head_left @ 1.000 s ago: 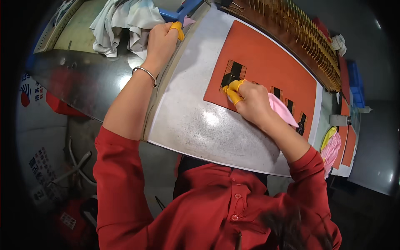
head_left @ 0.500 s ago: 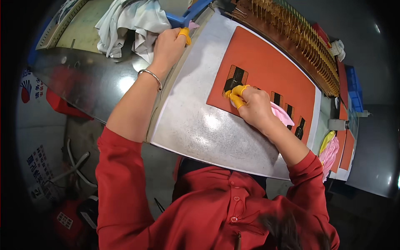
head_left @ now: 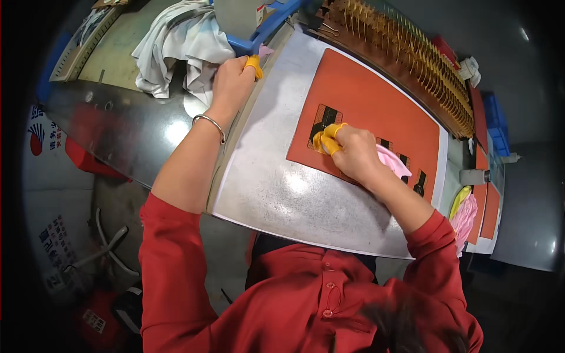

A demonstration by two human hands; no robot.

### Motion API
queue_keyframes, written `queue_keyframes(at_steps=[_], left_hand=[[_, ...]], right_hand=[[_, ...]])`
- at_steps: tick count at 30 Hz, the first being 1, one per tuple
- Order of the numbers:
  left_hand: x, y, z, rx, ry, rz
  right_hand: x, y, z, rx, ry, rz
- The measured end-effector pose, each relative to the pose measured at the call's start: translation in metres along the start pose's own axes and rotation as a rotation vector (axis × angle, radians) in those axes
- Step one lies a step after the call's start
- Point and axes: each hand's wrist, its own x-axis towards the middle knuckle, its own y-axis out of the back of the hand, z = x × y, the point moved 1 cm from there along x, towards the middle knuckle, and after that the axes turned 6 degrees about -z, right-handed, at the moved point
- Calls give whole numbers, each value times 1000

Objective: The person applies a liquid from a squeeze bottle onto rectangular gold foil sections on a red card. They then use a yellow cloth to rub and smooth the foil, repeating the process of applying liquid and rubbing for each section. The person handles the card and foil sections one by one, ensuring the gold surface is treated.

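Observation:
An orange mat [head_left: 376, 88] lies on the grey worktop [head_left: 265, 176]. Flat black pieces with copper-coloured edges rest on it, one of them [head_left: 326, 117] under the fingertips of my right hand [head_left: 357, 154]. Yellow finger cots cover those fingertips, which are pressed together against the piece. A pink cloth [head_left: 393, 162] pokes out from under the same hand, bunched in its palm. My left hand [head_left: 233, 85], also with a yellow cot, is closed at the worktop's left edge beside a blue tray [head_left: 242, 45]. Whatever its fingers hold is hidden.
White cloth [head_left: 182, 44] lies heaped left of my left hand. Along the far right edge stands a brown rack [head_left: 406, 53] with a row of yellow loops. Pink and yellow cloths [head_left: 464, 215] hang at the right, near a small grey block [head_left: 474, 177].
The whole view has shifted slightly. My right fingers stay at the same black piece, with a small change of position over it. My left hand remains by the blue tray.

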Motion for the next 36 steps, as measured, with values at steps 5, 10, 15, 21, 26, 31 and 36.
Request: queue_keyframes(at_steps=[5, 10, 15, 21, 26, 31, 36], left_hand=[[1, -3, -1, -52, -46, 36], [1, -2, -4, -11, -69, 54], [0, -3, -4, 25, -31, 16], [-1, -3, -3, 9, -25, 9], [-1, -6, -6, -27, -12, 18], [-2, -4, 0, 9, -19, 5], [-2, -5, -1, -26, -35, 49]], right_hand=[[16, 9, 11, -16, -35, 90], [0, -1, 8, -10, 62, 86], [6, 7, 11, -46, -2, 60], [-3, 6, 5, -78, 49, 84], [-18, -1, 1, -45, 85, 29], [2, 8, 14, -16, -12, 57], [6, 5, 15, -91, 27, 50]])
